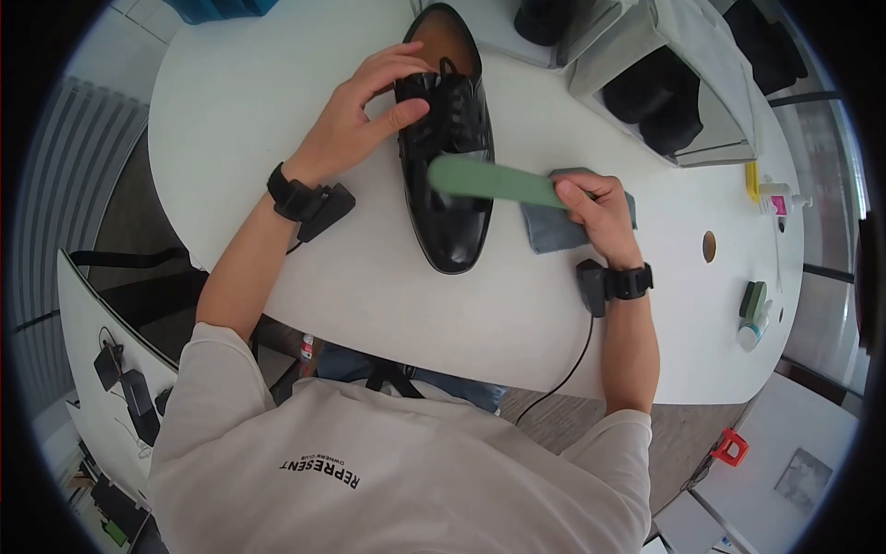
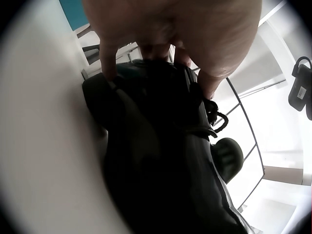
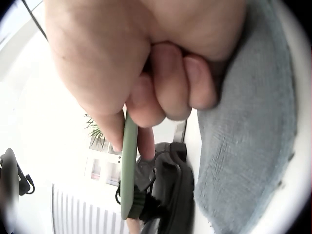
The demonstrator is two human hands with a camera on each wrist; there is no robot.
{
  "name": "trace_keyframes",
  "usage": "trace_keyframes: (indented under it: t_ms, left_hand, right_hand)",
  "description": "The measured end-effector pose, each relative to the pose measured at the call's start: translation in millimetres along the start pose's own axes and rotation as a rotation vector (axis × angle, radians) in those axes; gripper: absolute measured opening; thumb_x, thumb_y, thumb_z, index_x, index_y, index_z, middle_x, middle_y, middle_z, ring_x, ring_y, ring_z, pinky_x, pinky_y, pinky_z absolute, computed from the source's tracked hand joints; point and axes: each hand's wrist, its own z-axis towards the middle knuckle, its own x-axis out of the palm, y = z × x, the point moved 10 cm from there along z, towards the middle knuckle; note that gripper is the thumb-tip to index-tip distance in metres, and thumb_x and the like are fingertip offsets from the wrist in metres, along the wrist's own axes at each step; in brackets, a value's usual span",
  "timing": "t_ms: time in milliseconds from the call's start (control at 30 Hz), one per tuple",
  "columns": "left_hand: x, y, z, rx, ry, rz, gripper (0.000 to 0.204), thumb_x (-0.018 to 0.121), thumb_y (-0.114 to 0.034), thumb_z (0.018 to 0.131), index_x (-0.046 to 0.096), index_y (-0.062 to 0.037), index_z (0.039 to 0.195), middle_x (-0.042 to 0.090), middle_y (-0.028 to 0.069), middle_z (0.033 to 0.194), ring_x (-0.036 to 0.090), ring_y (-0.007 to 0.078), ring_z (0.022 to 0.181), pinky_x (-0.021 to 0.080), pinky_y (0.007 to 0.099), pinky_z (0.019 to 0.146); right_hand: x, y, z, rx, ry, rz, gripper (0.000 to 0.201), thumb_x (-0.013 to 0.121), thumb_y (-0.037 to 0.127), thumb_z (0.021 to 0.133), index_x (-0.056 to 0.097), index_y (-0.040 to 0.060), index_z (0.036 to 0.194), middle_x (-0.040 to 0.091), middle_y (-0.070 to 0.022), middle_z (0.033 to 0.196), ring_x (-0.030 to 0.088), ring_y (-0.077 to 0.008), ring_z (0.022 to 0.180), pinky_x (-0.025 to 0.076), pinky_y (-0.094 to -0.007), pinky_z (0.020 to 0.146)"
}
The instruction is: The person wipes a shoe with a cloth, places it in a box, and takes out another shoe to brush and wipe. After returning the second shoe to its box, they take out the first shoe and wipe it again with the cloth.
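Note:
A black lace-up shoe (image 1: 449,222) lies on the white table, its toe toward the person. The left hand (image 1: 365,111) grips it around the laces and opening; in the left wrist view the fingers of the left hand (image 2: 173,34) straddle the shoe (image 2: 156,156). The right hand (image 1: 595,214) pinches the end of a green-handled brush (image 1: 498,181), which reaches across the shoe's front part. Dark bristles show under the brush (image 3: 128,165) in the right wrist view, against the shoe (image 3: 175,195), with the right hand (image 3: 146,73) above.
A grey-blue cloth (image 1: 552,231) lies under and beside the right hand. At the back right stands a light fabric box (image 1: 664,83) with dark items inside. A small green brush (image 1: 753,299) and bottles (image 1: 752,334) are at the right edge; a blue object (image 1: 221,9) is at the back left.

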Motion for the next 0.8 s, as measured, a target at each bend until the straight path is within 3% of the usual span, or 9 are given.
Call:
trace_keyframes:
  t_ms: [100, 167, 200, 267, 500, 600, 700, 767, 800]
  left_hand:
    - [-0.6, -0.9, 0.6, 0.0, -0.009, -0.057, 0.037, 0.059, -0.026, 0.093, 0.056, -0.0064, 0.125, 0.039, 0.0129, 0.145, 0.035, 0.0242, 0.136, 0.035, 0.038, 0.106]
    - [-0.8, -2.2, 0.7, 0.007, 0.002, -0.102, 0.036, 0.058, -0.024, 0.094, 0.056, -0.0061, 0.125, 0.039, 0.0129, 0.145, 0.035, 0.024, 0.136, 0.034, 0.0384, 0.107]
    - [-0.4, -2.2, 0.1, 0.009, 0.003, -0.105, 0.036, 0.058, -0.024, 0.094, 0.056, -0.0061, 0.125, 0.039, 0.0129, 0.145, 0.035, 0.024, 0.136, 0.034, 0.0384, 0.107]
    - [-0.7, -0.1, 0.3, -0.008, 0.001, -0.044, 0.036, 0.058, -0.024, 0.094, 0.056, -0.0064, 0.126, 0.039, 0.0131, 0.145, 0.034, 0.024, 0.137, 0.035, 0.0386, 0.106]
    - [-0.1, -2.9, -0.5, -0.002, -0.01, -0.054, 0.037, 0.058, -0.026, 0.094, 0.056, -0.0074, 0.126, 0.039, 0.0133, 0.145, 0.035, 0.0245, 0.136, 0.036, 0.0387, 0.105]
    - [-1.2, -2.8, -1.3, -0.005, -0.013, -0.038, 0.038, 0.058, -0.028, 0.094, 0.056, -0.008, 0.126, 0.039, 0.0132, 0.146, 0.036, 0.0244, 0.136, 0.036, 0.0387, 0.105]
    - [-0.9, -3.1, -2.4, -0.008, -0.02, -0.041, 0.038, 0.058, -0.029, 0.094, 0.056, -0.0083, 0.126, 0.038, 0.0128, 0.146, 0.037, 0.0244, 0.136, 0.036, 0.0383, 0.105]
    - [-1.9, -2.7, -1.5, -0.008, -0.022, -0.033, 0.038, 0.058, -0.028, 0.094, 0.056, -0.0083, 0.126, 0.038, 0.0126, 0.146, 0.037, 0.0244, 0.135, 0.037, 0.0381, 0.105]
    - [-4.1, -2.9, -0.7, -0.008, -0.027, -0.028, 0.038, 0.058, -0.028, 0.094, 0.056, -0.0083, 0.126, 0.038, 0.0126, 0.146, 0.037, 0.0244, 0.135, 0.037, 0.0381, 0.105]
  right_hand:
    - [15.5, 12.8, -4.3, -0.041, 0.145, -0.143, 0.024, 0.069, 0.021, 0.088, 0.071, -0.0017, 0.095, 0.06, 0.0033, 0.07, 0.044, -0.0037, 0.064, 0.035, -0.0211, 0.056]
    - [-1.8, 11.8, -2.5, -0.008, -0.115, -0.049, 0.023, 0.069, 0.02, 0.088, 0.071, -0.0011, 0.097, 0.063, 0.0007, 0.074, 0.049, -0.0052, 0.068, 0.04, -0.0216, 0.061]
    - [-2.0, 13.5, -4.5, -0.007, -0.119, -0.05, 0.023, 0.069, 0.02, 0.088, 0.071, -0.0011, 0.097, 0.063, 0.0007, 0.074, 0.049, -0.0052, 0.068, 0.04, -0.0216, 0.061]
    - [22.6, 28.4, -8.3, -0.097, 0.132, -0.183, 0.021, 0.068, 0.018, 0.088, 0.072, 0.0007, 0.099, 0.067, -0.002, 0.078, 0.055, -0.0069, 0.072, 0.044, -0.022, 0.066]
    - [21.4, 52.0, -15.2, -0.195, 0.042, -0.14, 0.019, 0.07, 0.016, 0.087, 0.073, 0.0034, 0.101, 0.069, -0.0034, 0.081, 0.057, -0.0082, 0.073, 0.046, -0.0221, 0.068]
    - [37.4, 43.9, -18.2, -0.093, 0.252, -0.216, 0.019, 0.07, 0.015, 0.086, 0.073, 0.004, 0.101, 0.07, -0.0036, 0.082, 0.059, -0.0087, 0.073, 0.047, -0.0221, 0.068]
    - [16.9, 59.5, -18.6, -0.236, 0.024, -0.195, 0.018, 0.071, 0.015, 0.085, 0.074, 0.0042, 0.099, 0.071, -0.004, 0.081, 0.059, -0.0083, 0.073, 0.046, -0.0211, 0.066]
    - [29.2, 53.6, -22.8, -0.112, 0.272, -0.263, 0.016, 0.071, 0.016, 0.085, 0.075, 0.0043, 0.097, 0.072, -0.0043, 0.08, 0.06, -0.0081, 0.072, 0.047, -0.0212, 0.065]
    - [31.2, 54.2, -21.9, -0.118, 0.277, -0.265, 0.016, 0.071, 0.016, 0.085, 0.075, 0.0043, 0.097, 0.072, -0.0043, 0.08, 0.06, -0.0081, 0.072, 0.047, -0.0212, 0.065]
